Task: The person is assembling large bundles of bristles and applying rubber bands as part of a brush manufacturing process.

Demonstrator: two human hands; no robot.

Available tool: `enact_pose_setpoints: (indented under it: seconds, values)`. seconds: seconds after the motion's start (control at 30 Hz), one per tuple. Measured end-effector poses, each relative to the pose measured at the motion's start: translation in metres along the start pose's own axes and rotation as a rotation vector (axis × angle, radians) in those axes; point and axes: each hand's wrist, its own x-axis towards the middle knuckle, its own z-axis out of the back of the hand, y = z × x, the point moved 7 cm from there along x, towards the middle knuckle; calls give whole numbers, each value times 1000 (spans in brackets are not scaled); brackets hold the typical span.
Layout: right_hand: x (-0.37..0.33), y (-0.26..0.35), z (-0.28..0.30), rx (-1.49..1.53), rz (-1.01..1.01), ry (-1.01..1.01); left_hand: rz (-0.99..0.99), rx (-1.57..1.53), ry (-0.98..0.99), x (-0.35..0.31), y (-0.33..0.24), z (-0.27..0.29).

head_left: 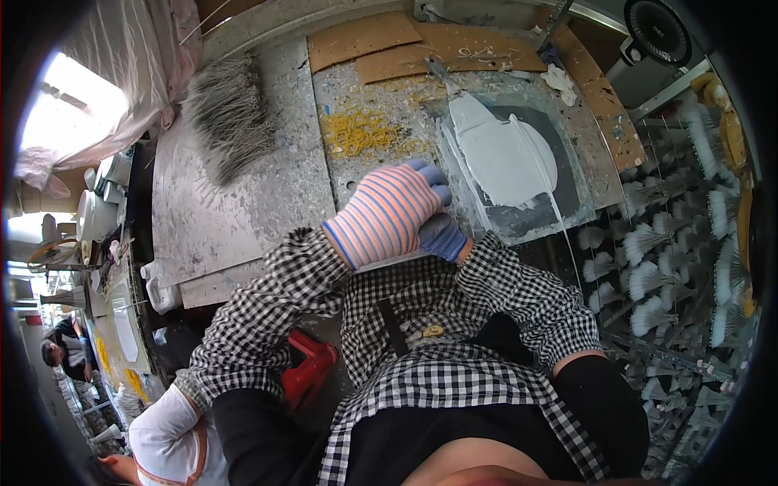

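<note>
My left hand (389,211), in an orange-and-blue striped glove with blue fingertips, is closed at the near edge of the worktable (243,219). Tucked against it, partly covered, is my right hand (443,237) in a dark blue glove, its fingers curled in. Whatever lies between them is hidden. Beyond my hands is a scatter of yellow rubber bands (365,132). To their right, thick white paste (504,154) is spread over a dark glass-like plate (567,194), with a flat spatula-like blade (470,113) at its far side. A heap of thin grey strands (231,117) rests at far left.
Cardboard sheets (365,39) line the table's back edge. On the right stands a rack holding several pale fan-shaped tufts (648,271), below a black fan (656,32). A red stool-like object (309,368) is by my left arm. Other people (174,437) are at the left.
</note>
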Motion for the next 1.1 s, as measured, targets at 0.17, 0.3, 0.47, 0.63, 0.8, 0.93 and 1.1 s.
enact_pose_setpoints:
  seconds: [0.17,0.3,0.47,0.63,0.8,0.93,1.1]
  values:
    - [-3,31,10,238,239,-118,-44,-28,-101,-6,-8,16]
    - [8,-16,10,-140,160,-197,-11,98,-38,7,11,-24]
    - [-2,-20,34,-369,184,-426,-49,62,-102,41,5,-1]
    - [-49,-61,121,-543,282,-598,-170,115,-59,134,-35,-2]
    - [-77,-96,161,-1030,328,-795,-368,56,-42,184,-45,-7]
    - [-76,-120,162,-1005,302,-778,-371,56,40,190,-48,-9]
    - [-80,-145,172,-805,-292,-325,-383,20,6,201,-44,-21]
